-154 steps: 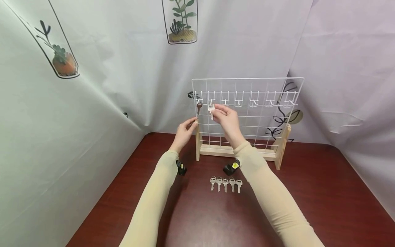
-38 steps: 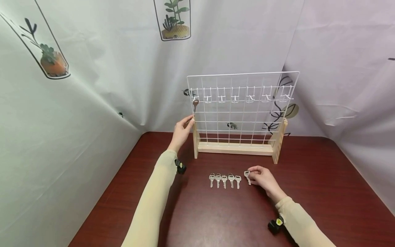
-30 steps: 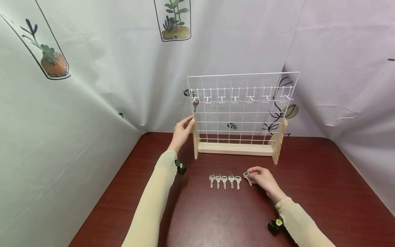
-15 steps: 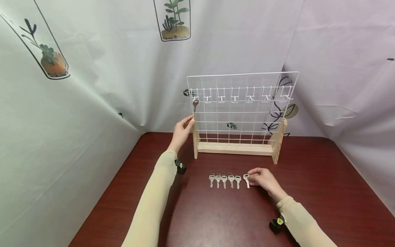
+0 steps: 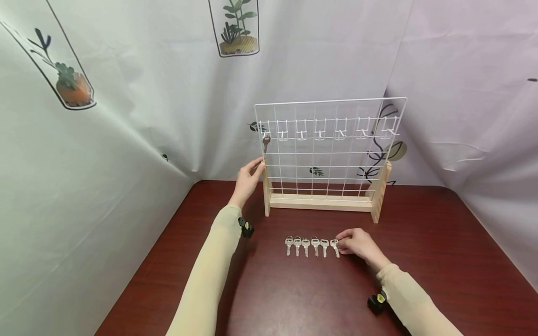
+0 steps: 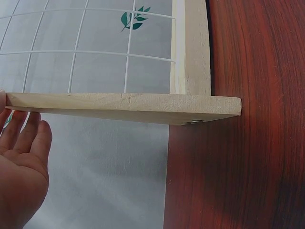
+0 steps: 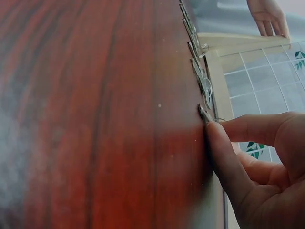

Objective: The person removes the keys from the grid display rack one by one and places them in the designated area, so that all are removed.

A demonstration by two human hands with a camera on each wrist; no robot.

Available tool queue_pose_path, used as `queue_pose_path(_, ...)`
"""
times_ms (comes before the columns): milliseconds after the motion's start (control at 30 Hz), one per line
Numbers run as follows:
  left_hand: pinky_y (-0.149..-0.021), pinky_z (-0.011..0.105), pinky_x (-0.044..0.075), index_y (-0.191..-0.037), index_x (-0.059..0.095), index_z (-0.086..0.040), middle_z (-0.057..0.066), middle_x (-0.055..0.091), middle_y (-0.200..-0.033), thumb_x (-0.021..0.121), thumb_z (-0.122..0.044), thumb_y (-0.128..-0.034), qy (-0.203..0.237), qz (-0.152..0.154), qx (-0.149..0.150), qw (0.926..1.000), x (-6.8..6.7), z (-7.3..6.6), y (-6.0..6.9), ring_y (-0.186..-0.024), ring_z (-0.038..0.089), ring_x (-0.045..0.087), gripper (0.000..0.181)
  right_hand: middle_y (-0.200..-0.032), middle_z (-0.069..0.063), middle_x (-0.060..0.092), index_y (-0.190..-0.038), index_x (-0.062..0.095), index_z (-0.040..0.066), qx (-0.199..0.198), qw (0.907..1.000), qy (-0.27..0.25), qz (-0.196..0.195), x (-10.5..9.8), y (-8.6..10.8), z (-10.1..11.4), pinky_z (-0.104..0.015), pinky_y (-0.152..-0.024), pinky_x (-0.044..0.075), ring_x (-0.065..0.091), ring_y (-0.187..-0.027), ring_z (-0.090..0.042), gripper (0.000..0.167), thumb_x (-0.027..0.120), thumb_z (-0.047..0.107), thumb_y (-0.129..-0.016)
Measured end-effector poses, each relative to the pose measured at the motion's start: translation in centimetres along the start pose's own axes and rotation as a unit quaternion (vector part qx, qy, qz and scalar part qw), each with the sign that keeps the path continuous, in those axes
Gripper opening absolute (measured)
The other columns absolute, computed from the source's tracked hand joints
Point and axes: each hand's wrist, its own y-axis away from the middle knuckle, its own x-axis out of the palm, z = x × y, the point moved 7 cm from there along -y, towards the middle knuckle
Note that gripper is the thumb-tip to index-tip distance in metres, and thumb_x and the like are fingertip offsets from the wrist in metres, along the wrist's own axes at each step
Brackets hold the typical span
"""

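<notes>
A wire grid rack (image 5: 321, 202) with a wooden base and side posts stands on the table. My left hand (image 5: 247, 179) pinches its left post near the top; in the left wrist view the fingers lie along the post's outer side. One dark-looking key (image 5: 266, 143) hangs from the leftmost hook. In front of the rack, my right hand (image 5: 358, 245) pinches a silver key (image 5: 335, 247) at the right end of a row of silver keys (image 5: 306, 247). The right wrist view shows thumb and forefinger on that key, low at the tabletop.
Several white hooks (image 5: 320, 134) line the upper part of the grid. The dark red table (image 5: 269, 294) reaches the pale printed backdrop (image 5: 176, 93) behind the rack. A black wrist camera (image 5: 377, 303) sits at the right wrist, another (image 5: 246, 227) at the left.
Earlier my right hand held a key up at the second hook; it came down to the table, then slid the key left, close to the row's end. The left hand keeps its hold.
</notes>
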Motion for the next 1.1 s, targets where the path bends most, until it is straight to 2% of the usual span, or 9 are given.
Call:
queue_pose_path(233, -0.106, 0.041, 0.048, -0.137, 0.064, -0.007, 0.014, 0.066, -0.132, 0.063, -0.029, -0.1023, 0.006, -0.003, 0.005, 1.0000, 0.0, 0.2, -0.2, -0.122, 0.028, 0.062, 0.041, -0.082, -0.010, 0.070, -0.104, 0.066, -0.017, -0.002, 1.0000, 0.006, -0.003, 0.1, -0.1, 0.1, -0.030, -0.063, 0.062, 0.069, -0.068, -0.017, 0.021, 0.062, -0.007, -0.087)
queue_pose_path(367, -0.108, 0.042, 0.047, -0.138, 0.061, -0.004, 0.016, 0.064, -0.134, 0.061, -0.025, -0.1032, 0.009, 0.001, -0.001, 1.0000, 0.0, 0.1, -0.1, -0.125, 0.030, 0.060, 0.041, -0.078, -0.009, 0.067, -0.108, 0.065, -0.015, -0.022, 0.9994, 0.019, 0.018, 0.4, 0.1, 0.5, -0.032, -0.064, 0.062, 0.067, -0.068, -0.018, 0.026, 0.063, -0.009, -0.082)
queue_pose_path(467, -0.108, 0.043, 0.046, -0.139, 0.060, 0.000, 0.019, 0.063, -0.134, 0.060, -0.019, -0.1038, 0.007, 0.009, -0.002, 0.9999, 0.0, -1.4, 0.5, -0.125, 0.033, 0.059, 0.040, -0.072, -0.006, 0.062, -0.108, 0.068, -0.010, -0.041, 0.9969, 0.054, 0.040, 0.7, 0.1, 0.9, -0.031, -0.063, 0.062, 0.064, -0.066, -0.016, 0.030, 0.067, -0.009, -0.078)
queue_pose_path(567, -0.107, 0.044, 0.047, -0.138, 0.058, 0.004, 0.021, 0.062, -0.134, 0.058, -0.014, -0.1041, -0.004, 0.013, -0.002, 0.9999, -0.1, -3.1, 1.1, -0.125, 0.034, 0.059, 0.039, -0.068, -0.002, 0.058, -0.103, 0.072, -0.005, -0.053, 0.9930, 0.094, 0.047, 0.9, 0.1, 1.1, -0.029, -0.061, 0.060, 0.063, -0.063, -0.014, 0.025, 0.070, -0.007, -0.077)
queue_pose_path(600, -0.107, 0.044, 0.048, -0.138, 0.058, 0.005, 0.021, 0.062, -0.134, 0.058, -0.013, -0.1041, -0.006, 0.012, -0.002, 0.9999, -0.2, -3.6, 1.3, -0.125, 0.034, 0.059, 0.039, -0.068, -0.002, 0.057, -0.101, 0.073, -0.005, -0.056, 0.9921, 0.102, 0.047, 1.0, 0.1, 1.2, -0.029, -0.061, 0.060, 0.063, -0.063, -0.014, 0.023, 0.072, -0.006, -0.078)
queue_pose_path(700, -0.107, 0.044, 0.048, -0.138, 0.057, 0.006, 0.021, 0.062, -0.134, 0.058, -0.013, -0.1041, -0.010, 0.012, -0.003, 0.9999, -0.1, -3.8, 1.4, -0.125, 0.034, 0.060, 0.039, -0.068, -0.002, 0.057, -0.097, 0.073, -0.004, -0.054, 0.9917, 0.108, 0.042, 0.9, 0.0, 1.2, -0.030, -0.060, 0.060, 0.063, -0.062, -0.015, 0.017, 0.073, -0.005, -0.080)
queue_pose_path(1100, -0.107, 0.044, 0.048, -0.137, 0.059, 0.005, 0.022, 0.063, -0.132, 0.059, -0.013, -0.1038, -0.004, 0.012, 0.008, 0.9999, -0.2, -4.1, 1.5, -0.124, 0.034, 0.060, 0.038, -0.070, -0.007, 0.057, -0.097, 0.069, -0.007, -0.032, 0.9945, 0.098, 0.014, 0.8, -0.1, 1.1, -0.033, -0.058, 0.061, 0.066, -0.061, -0.018, 0.016, 0.073, -0.004, -0.082)
